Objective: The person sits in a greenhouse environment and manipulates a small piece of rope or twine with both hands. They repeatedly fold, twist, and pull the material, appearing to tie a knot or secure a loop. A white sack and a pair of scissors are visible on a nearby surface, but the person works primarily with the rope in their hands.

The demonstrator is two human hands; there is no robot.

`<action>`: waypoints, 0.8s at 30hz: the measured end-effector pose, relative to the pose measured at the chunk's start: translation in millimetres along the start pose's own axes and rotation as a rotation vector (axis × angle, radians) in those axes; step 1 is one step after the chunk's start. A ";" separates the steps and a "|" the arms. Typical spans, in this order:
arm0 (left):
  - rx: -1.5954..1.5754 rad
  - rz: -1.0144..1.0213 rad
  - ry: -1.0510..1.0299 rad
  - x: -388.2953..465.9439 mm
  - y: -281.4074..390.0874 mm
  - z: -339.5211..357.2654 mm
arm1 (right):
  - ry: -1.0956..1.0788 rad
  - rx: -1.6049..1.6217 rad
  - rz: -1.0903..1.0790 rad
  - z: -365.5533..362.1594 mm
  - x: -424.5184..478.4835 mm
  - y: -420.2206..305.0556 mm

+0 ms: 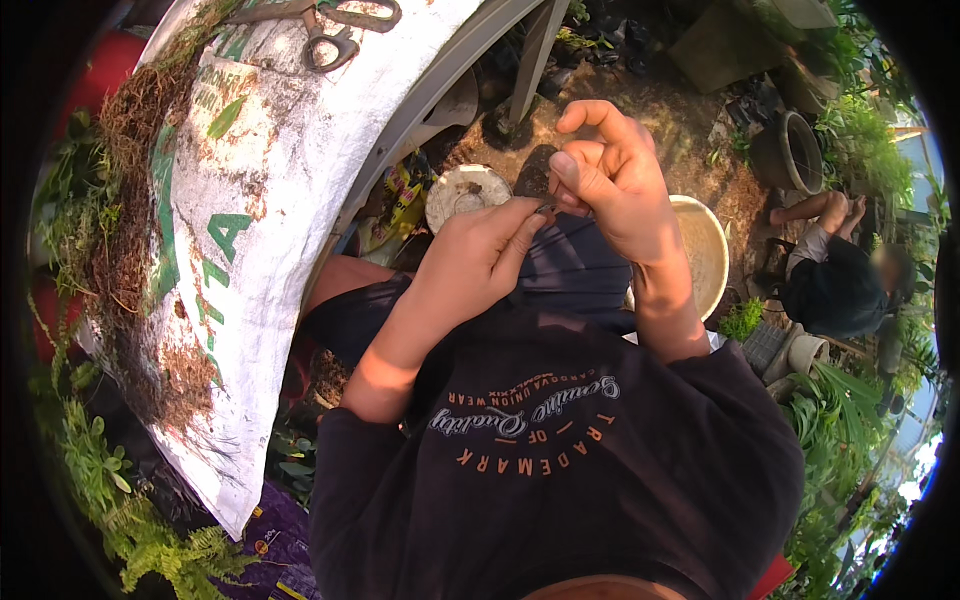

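My left hand is in front of my lap, its thumb and forefinger pinched on a small dark thing too small to name. Close by on the right is my right hand, raised, its forefinger bent and lifted and its thumb near the curled fingers. Its lower fingertips come close to the small thing; whether they grip anything is unclear. On the left, a white woven sack covers a table and bears brown fibrous roots, loose soil and a green leaf. Scissors with dark handles lie at its top.
A round pale lid or stool top stands beyond my left hand; a cream basin is beside my right forearm. The table's grey edge curves along the left. Another person sits at the right near a dark pot and plants.
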State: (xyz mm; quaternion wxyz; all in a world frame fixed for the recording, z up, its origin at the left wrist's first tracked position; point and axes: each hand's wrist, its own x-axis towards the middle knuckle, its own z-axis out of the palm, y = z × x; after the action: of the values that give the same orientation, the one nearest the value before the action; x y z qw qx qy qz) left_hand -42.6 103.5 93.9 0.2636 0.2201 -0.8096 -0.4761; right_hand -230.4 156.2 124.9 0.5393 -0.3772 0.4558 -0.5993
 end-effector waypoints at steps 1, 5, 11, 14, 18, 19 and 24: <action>0.001 -0.011 0.004 0.2 0.6 -1.3 | -0.011 0.012 0.020 -0.9 1.1 -2.9; -0.009 -0.014 0.052 2.1 3.4 -0.3 | 0.000 0.072 0.061 1.0 1.2 -5.4; 0.078 0.037 0.270 12.5 -9.2 2.3 | 0.014 0.263 0.019 12.0 3.3 10.3; 0.100 0.015 0.236 16.3 -14.4 -2.5 | 0.038 0.248 -0.068 16.1 -2.6 28.7; 0.032 0.032 0.114 14.5 -15.3 -3.1 | 0.047 0.410 0.062 6.2 -1.3 23.9; 0.036 0.066 0.118 11.1 -16.9 1.0 | 0.041 0.438 0.133 2.9 1.3 18.7; -0.007 0.074 0.062 4.7 -20.0 4.9 | -0.042 0.452 0.323 -7.0 5.1 10.7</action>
State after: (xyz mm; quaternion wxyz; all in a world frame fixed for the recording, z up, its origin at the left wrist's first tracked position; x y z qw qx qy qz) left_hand -47.2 94.9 75.2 0.3068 0.2040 -0.8067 -0.4620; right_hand -234.5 152.2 112.3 0.7077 -0.1820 0.3534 -0.5841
